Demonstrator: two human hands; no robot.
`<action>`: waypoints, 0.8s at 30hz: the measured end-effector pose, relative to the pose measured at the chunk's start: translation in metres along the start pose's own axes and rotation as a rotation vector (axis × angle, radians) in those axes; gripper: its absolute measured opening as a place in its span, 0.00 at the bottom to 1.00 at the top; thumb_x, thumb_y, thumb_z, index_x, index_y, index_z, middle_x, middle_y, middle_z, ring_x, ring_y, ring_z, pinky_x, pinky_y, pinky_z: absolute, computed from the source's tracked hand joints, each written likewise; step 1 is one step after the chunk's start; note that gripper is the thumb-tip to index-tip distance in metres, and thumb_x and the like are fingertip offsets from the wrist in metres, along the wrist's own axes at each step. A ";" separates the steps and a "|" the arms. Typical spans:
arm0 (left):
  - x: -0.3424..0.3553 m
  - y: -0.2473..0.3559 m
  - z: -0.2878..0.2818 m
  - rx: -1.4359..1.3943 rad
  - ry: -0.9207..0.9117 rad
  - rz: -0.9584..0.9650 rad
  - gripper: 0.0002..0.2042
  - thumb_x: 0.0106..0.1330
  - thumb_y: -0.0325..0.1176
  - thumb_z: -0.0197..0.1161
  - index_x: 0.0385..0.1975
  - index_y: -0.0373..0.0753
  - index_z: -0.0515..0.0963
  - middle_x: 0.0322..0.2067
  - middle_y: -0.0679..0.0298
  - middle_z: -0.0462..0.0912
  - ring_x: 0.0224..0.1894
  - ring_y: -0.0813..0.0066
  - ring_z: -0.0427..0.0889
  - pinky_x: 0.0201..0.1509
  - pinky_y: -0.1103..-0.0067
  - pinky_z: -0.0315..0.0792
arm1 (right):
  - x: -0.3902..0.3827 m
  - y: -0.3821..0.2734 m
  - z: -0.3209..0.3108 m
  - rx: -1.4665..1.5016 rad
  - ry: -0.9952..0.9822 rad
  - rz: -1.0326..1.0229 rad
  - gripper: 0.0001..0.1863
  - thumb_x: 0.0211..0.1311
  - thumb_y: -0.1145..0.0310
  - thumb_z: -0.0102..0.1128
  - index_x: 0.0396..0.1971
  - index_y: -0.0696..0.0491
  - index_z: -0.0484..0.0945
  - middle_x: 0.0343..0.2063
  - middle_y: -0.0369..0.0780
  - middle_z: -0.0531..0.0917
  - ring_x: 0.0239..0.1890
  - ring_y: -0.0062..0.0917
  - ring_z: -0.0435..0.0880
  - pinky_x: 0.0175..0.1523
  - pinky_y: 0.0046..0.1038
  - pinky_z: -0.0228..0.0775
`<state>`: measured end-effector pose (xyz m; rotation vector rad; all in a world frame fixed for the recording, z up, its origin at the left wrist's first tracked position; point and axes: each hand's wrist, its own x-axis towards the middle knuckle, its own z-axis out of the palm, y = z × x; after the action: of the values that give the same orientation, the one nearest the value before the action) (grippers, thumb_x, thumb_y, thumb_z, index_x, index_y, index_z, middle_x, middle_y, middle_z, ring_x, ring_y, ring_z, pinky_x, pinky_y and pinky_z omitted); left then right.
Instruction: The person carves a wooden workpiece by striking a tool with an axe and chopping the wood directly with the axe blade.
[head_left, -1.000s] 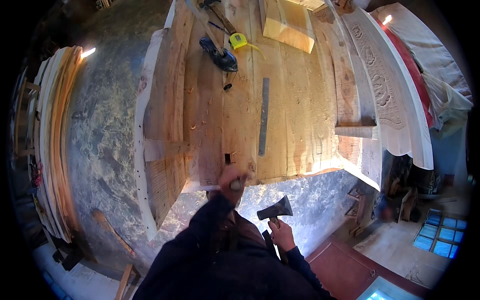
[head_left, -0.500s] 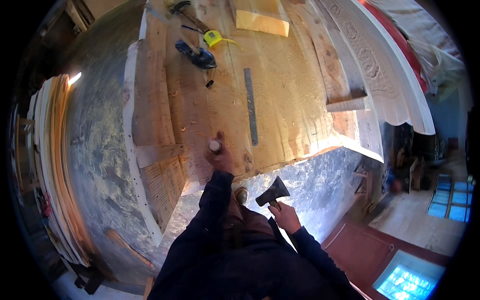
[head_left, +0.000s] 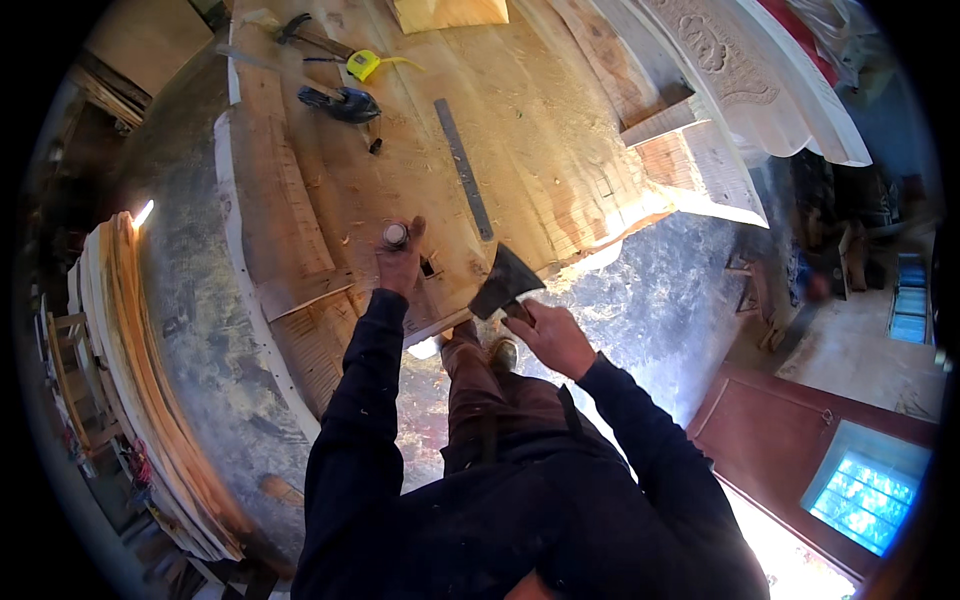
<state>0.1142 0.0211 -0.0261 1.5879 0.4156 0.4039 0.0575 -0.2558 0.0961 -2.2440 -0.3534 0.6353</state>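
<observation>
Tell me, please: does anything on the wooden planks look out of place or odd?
Only slightly: the yellow tape measure, beside the hammer on the planks, lies with its tape blade sticking out instead of fully wound in.

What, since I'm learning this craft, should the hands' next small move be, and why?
Perhaps shift the handle in the left hand to the hole: the hand grips it just left of that hole, and the right hand holds the axe near the edge of the board. The handle's lower end is hidden.
</observation>
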 end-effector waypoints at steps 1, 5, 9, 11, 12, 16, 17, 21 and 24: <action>-0.001 0.003 0.001 0.012 -0.018 0.045 0.13 0.66 0.33 0.72 0.24 0.42 0.73 0.25 0.79 0.72 0.29 0.88 0.69 0.34 0.84 0.66 | 0.006 -0.006 -0.004 0.032 0.025 -0.043 0.19 0.67 0.56 0.61 0.37 0.60 0.76 0.24 0.55 0.81 0.31 0.54 0.82 0.36 0.48 0.71; -0.009 0.011 0.006 -0.041 -0.026 0.023 0.13 0.68 0.37 0.70 0.25 0.41 0.74 0.24 0.76 0.73 0.28 0.86 0.71 0.31 0.82 0.66 | 0.026 -0.045 -0.023 0.059 0.047 -0.107 0.21 0.68 0.54 0.60 0.37 0.61 0.75 0.24 0.56 0.81 0.30 0.54 0.81 0.33 0.46 0.69; 0.000 -0.016 0.003 -0.101 -0.028 0.047 0.12 0.67 0.33 0.70 0.25 0.41 0.74 0.23 0.77 0.73 0.27 0.87 0.71 0.30 0.82 0.66 | 0.040 -0.123 -0.060 0.119 0.141 -0.228 0.19 0.68 0.58 0.61 0.38 0.62 0.76 0.19 0.52 0.79 0.23 0.46 0.82 0.29 0.38 0.69; 0.001 -0.016 0.003 -0.115 -0.046 0.068 0.12 0.67 0.31 0.70 0.25 0.41 0.74 0.24 0.78 0.73 0.27 0.88 0.70 0.30 0.83 0.66 | 0.054 -0.151 -0.071 0.321 0.199 -0.249 0.17 0.67 0.59 0.63 0.39 0.61 0.77 0.16 0.48 0.79 0.19 0.36 0.81 0.27 0.34 0.69; 0.000 -0.012 0.003 -0.116 -0.059 0.050 0.12 0.67 0.30 0.70 0.24 0.41 0.73 0.24 0.78 0.72 0.27 0.89 0.69 0.30 0.84 0.66 | 0.056 -0.175 -0.079 0.427 0.234 -0.269 0.15 0.67 0.60 0.64 0.40 0.59 0.78 0.15 0.43 0.79 0.18 0.24 0.81 0.25 0.30 0.69; 0.002 -0.005 0.002 -0.111 -0.065 -0.052 0.13 0.66 0.30 0.71 0.23 0.41 0.72 0.23 0.78 0.69 0.29 0.88 0.67 0.31 0.82 0.66 | 0.080 -0.218 -0.063 0.812 0.404 -0.620 0.11 0.78 0.60 0.52 0.39 0.53 0.72 0.18 0.33 0.75 0.15 0.11 0.70 0.18 0.15 0.59; 0.003 0.000 0.003 -0.105 -0.079 -0.088 0.13 0.66 0.30 0.71 0.23 0.41 0.72 0.23 0.78 0.69 0.29 0.88 0.66 0.32 0.81 0.66 | 0.095 -0.200 -0.049 0.796 0.363 -0.596 0.12 0.76 0.60 0.55 0.37 0.55 0.74 0.19 0.38 0.78 0.17 0.17 0.74 0.21 0.24 0.66; -0.006 -0.020 0.003 -0.099 -0.048 0.071 0.06 0.64 0.28 0.70 0.30 0.37 0.79 0.26 0.75 0.79 0.31 0.86 0.72 0.34 0.80 0.70 | 0.139 -0.107 -0.001 -0.364 0.019 -0.406 0.20 0.71 0.56 0.57 0.32 0.61 0.77 0.27 0.56 0.82 0.33 0.55 0.81 0.38 0.47 0.72; -0.008 -0.002 0.011 -0.146 -0.001 0.020 0.03 0.65 0.24 0.67 0.35 0.36 0.79 0.29 0.73 0.79 0.34 0.86 0.74 0.37 0.80 0.71 | 0.131 -0.119 -0.026 -0.208 -0.040 -0.370 0.23 0.71 0.52 0.55 0.32 0.61 0.77 0.27 0.56 0.82 0.34 0.55 0.82 0.40 0.49 0.71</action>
<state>0.1128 0.0072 -0.0287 1.4514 0.3616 0.4384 0.1750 -0.1346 0.1559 -2.2775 -0.8653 0.4633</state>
